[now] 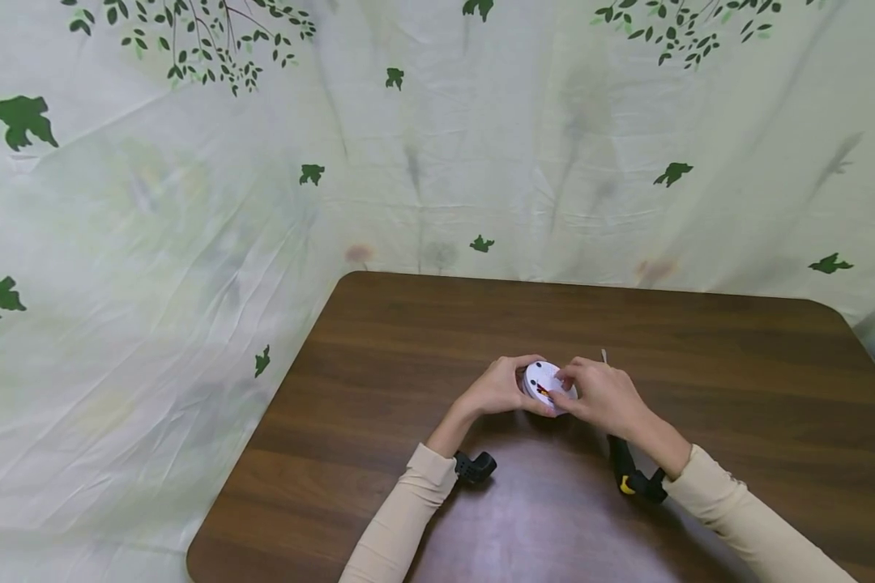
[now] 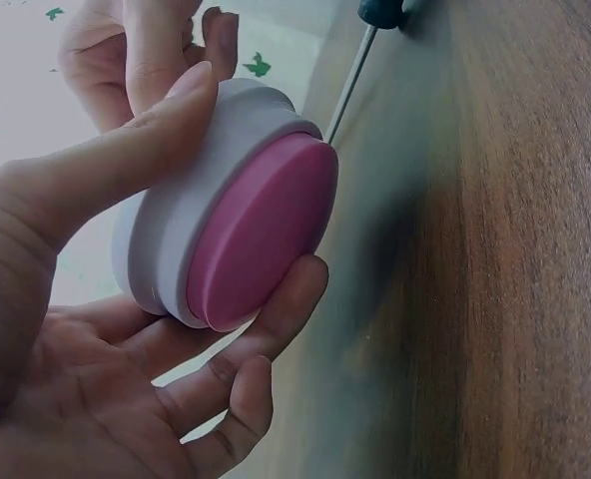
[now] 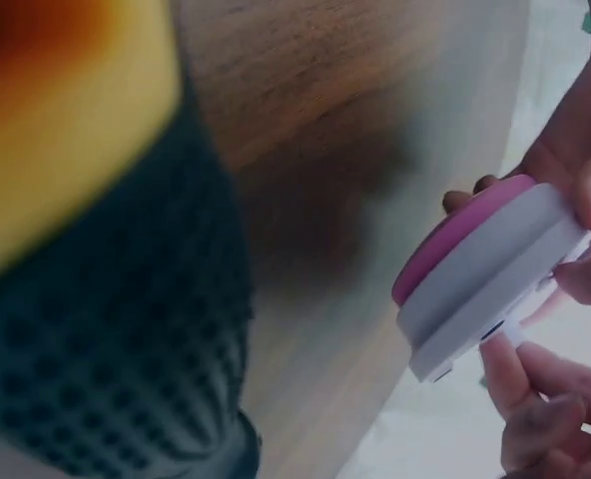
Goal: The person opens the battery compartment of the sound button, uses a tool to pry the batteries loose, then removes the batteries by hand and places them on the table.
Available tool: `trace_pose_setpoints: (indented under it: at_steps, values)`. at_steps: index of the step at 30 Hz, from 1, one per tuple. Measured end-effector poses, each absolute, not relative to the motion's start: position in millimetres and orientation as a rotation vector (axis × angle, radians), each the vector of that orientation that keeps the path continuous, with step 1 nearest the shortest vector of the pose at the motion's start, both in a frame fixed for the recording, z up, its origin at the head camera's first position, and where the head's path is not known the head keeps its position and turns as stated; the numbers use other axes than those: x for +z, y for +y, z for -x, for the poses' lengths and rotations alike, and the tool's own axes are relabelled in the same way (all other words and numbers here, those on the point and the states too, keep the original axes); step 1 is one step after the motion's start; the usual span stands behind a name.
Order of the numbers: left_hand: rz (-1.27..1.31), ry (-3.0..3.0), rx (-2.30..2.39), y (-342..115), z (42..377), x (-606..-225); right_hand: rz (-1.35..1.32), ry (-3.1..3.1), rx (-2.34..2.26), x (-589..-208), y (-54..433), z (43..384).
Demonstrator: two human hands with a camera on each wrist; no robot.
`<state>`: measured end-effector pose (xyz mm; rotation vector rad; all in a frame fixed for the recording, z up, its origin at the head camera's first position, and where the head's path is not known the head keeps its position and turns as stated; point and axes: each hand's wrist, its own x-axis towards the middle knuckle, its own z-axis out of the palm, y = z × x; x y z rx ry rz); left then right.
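Observation:
A round white device with a pink dome is held on its edge between the thumb and fingers of my left hand. Its flat white back faces up toward the head camera, with dark round holes and a red and yellow spot in an opening. My right hand has its thumb and index finger at this back, pinching a small white piece. Beneath that hand runs a screwdriver, its thin shaft showing past the device in the left wrist view; I cannot tell whether the lower fingers grip it.
Both hands work above a brown wooden table with rounded corners. A pale curtain with green leaf prints hangs behind and to the left. Black wrist cameras are strapped at both cuffs.

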<state>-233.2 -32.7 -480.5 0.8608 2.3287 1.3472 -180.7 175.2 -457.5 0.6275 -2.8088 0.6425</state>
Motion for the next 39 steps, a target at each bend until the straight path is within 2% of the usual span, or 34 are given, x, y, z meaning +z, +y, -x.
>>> trace_pose_setpoints:
  at_steps: [13, 25, 39]
  values:
    - [-0.816, 2.303, 1.300, -48.8, 241.1, -481.1, -0.350, -2.957, 0.601, -429.1, 196.6, 199.2]
    - [-0.763, 2.320, 1.256, -50.8, 240.1, -483.8, 0.044, -3.253, 0.453, -433.2, 215.1, 249.9]
    - [-0.766, 2.372, 1.198, -46.9, 236.8, -481.9, -0.023, -3.324, 0.316, -447.2, 215.6, 272.1]
